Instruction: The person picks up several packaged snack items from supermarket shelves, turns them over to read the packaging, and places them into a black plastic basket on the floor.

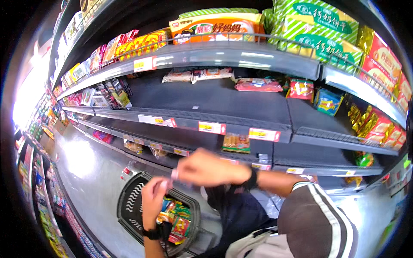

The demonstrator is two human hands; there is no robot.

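My left hand [152, 196] is raised over a dark plastic shopping basket [129, 206], its thumb and fingers close together. To its right and slightly higher is my right hand [206, 168], curled and blurred by motion. The fingertips of both hands nearly meet; blur hides whether something thin is pinched there. Both wrists wear black bands. Inside the basket lie several snack packets [181, 225] in green, red and yellow, partly covered by my left hand and wrist.
Dark store shelving [206, 100] stands in front, with wire front rails and price tags [212, 128]. The upper shelf holds large biscuit packs [216, 29]; a biscuit packet [236, 143] sits lower down. A red-marked clear wrapper [126, 171] lies on the shiny floor [84, 174].
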